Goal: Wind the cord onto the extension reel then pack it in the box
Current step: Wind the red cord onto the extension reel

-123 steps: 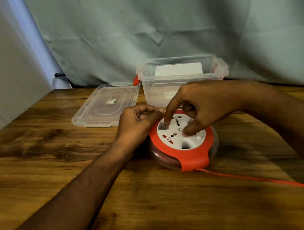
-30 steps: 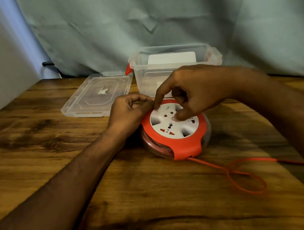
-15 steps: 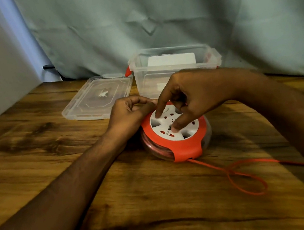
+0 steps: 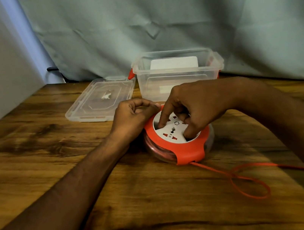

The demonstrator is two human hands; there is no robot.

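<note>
The extension reel [image 4: 179,140] lies flat on the wooden table [image 4: 33,153], just in front of the clear plastic box [image 4: 178,74], w/ the box lid [image 4: 101,100] set beside it to the left. The reel's red rim is steadied at its far-left edge by the left hand [image 4: 133,117], fingers curled in, thumb and forefinger apparently pinched at the rim; the exact contact is hidden by the knuckles. The white socket face [image 4: 171,129] is gripped from above by the right hand [image 4: 192,108], forefinger pressed into a recess on one side and thumb tucked into another on the near-right side, i.e. set for turning the hub.

Winding is judged only partly done: the red cord [image 4: 236,177] leaves the slot at the reel's near edge and lies slack across the table, w/ a loose loop crossed over itself near the right forearm.

For a clean wind, the rim should be held still while only the white centre is rotated. The loop should be watched, since it may tighten into a kink at the slot; if so, it is best shaken out before more turns are made. Steady, even turns are advised so the cord is laid flat inside the clear housing. The box is open and ready
</note>
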